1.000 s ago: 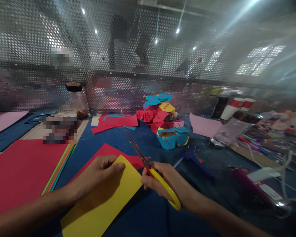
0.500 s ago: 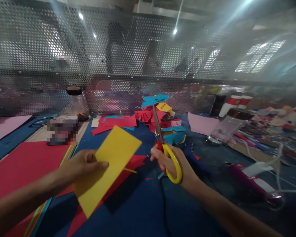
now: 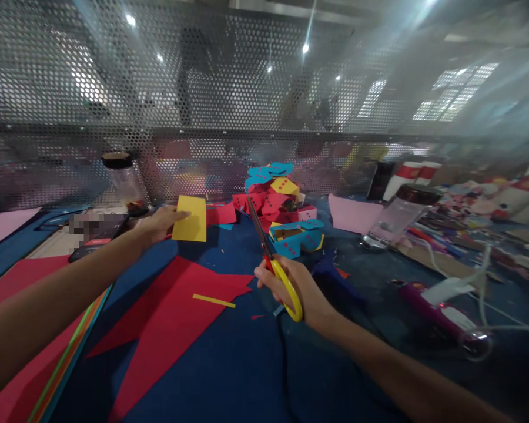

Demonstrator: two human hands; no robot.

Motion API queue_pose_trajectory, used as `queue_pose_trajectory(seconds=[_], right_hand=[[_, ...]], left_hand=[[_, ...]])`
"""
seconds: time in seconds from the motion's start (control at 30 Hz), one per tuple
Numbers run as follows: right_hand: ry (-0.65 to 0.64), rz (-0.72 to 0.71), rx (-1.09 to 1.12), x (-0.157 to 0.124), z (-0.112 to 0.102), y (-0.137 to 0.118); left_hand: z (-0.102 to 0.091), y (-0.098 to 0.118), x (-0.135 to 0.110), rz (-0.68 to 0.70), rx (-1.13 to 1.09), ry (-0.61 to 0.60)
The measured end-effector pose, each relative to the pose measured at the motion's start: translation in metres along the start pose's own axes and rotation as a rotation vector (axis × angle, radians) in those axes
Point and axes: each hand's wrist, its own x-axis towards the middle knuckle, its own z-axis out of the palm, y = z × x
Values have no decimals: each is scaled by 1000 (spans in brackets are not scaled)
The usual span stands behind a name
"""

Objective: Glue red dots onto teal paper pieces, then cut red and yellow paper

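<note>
Between the thumb and fingers of my left hand (image 3: pixel 163 223) is a yellow piece of paper (image 3: pixel 193 226), reached out over the red and blue paper pieces (image 3: pixel 221 214) at the back. My right hand (image 3: pixel 297 288) grips scissors (image 3: pixel 286 286) with yellow and red handles, blades pointing up and away. Below and between both hands lies a jagged red paper sheet (image 3: pixel 180 305), with a thin yellow paper strip (image 3: pixel 214 301) on top. Beyond the scissors is a heap of folded, dotted paper shapes (image 3: pixel 275 197) in red, blue and yellow.
Stacked coloured sheets (image 3: pixel 30 294) and a phone (image 3: pixel 99 238) lie at left, near a lidded jar (image 3: pixel 126 182). To the right are another clear jar (image 3: pixel 399 217), a purple glue gun (image 3: pixel 441 317) with a cord, and clutter. A perforated metal screen (image 3: pixel 229 88) stands behind.
My left hand has carried the yellow paper forward, away from me, uncovering the red sheet and yellow strip. My right hand still holds the scissors, in nearly the same spot.
</note>
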Motion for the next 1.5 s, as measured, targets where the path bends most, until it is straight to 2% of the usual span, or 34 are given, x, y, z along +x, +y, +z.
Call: queue_pose_trajectory(seconds=[0.13, 0.2, 0.27, 0.3, 0.37, 0.4, 0.5, 0.67, 0.83, 1.03, 1.17, 1.33, 1.5], right_hand=[[1, -5, -21, -1, 1, -1], [-7, -10, -18, -2, 1, -2], [-17, -10, -20, -3, 1, -3], [-23, -8, -21, -3, 1, -4], [-40, -8, -20, -4, 2, -5], [-50, -7, -15, -5, 2, -6], [-81, -6, 23, -7, 4, -5], [-123, 12, 12, -8, 7, 4], [-148, 18, -18, -8, 9, 10], [-197, 78, -17, -9, 13, 4], [-217, 159, 130, -9, 18, -1], [-267, 135, 397, -8, 19, -6], [-252, 174, 465, -8, 22, -3]], left_hand=[[-13, 2, 4, 113, 165, 112], [-17, 3, -10, 179, 261, 163], [-15, 2, -36, 231, 342, 156], [-12, -1, -51, 255, 397, 93], [-2, -11, -83, 377, 614, -201], [3, -18, -97, 440, 668, -294], [15, -41, -122, 564, 741, -386], [16, -61, -123, 668, 812, -406], [17, -64, -123, 650, 813, -388], [19, -67, -130, 644, 811, -373], [26, -57, -144, 726, 753, -404], [38, -44, -157, 789, 810, -475], [41, -48, -158, 812, 865, -453]])
